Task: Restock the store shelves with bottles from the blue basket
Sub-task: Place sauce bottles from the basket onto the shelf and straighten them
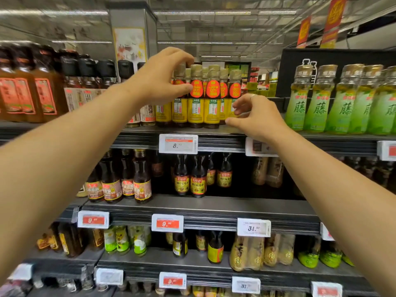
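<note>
Glass, I'd judge, so these yellow-labelled bottles (196, 97) at twelve o'clock on the top shelf (222, 130) are heavy, rigid, slick and breakable. My left hand (162, 76) pinches the cap and shoulder of the leftmost one; a grip round the body would be surer. My right hand (255, 116) hovers loosely curled at three o'clock of the group, holding nothing.

Yellow-labelled bottles (196, 108) with red oval stickers and tan caps between the hands, pale green bottles (317, 103) right of the right hand, dark brown bottles (42, 93) with red labels left of the left hand, dark grey shelf (203, 205) below
</note>
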Motion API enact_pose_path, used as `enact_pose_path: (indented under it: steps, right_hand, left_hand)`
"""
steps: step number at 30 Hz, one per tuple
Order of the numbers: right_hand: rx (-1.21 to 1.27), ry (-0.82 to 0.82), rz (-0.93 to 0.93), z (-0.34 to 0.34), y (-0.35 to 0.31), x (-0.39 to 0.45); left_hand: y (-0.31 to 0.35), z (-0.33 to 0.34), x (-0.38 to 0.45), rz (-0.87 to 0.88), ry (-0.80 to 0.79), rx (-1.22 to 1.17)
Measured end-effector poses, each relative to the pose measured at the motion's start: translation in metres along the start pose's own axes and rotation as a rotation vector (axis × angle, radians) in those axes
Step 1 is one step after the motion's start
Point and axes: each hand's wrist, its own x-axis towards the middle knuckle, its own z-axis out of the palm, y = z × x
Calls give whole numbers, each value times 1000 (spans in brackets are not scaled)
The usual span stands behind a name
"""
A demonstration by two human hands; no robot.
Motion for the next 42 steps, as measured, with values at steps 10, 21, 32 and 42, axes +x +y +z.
enact_pose_path:
  steps: [10,21,32,42]
  right_hand:
    - [-81,37,-247,-66,45,-93]
    - [1,-131,-111,-108,188,-272]
    - [-89,-616,624,-35,329,-502]
    - [-126,-917,1262,51,415,-697]
  left_hand:
    - [100,35,-82,-223,138,-178]
    - [236,143,-236,-421,-36,-359]
    - [326,346,-444,-967,-913,-647]
    - [386,473,-623,-1199,-1452,-655]
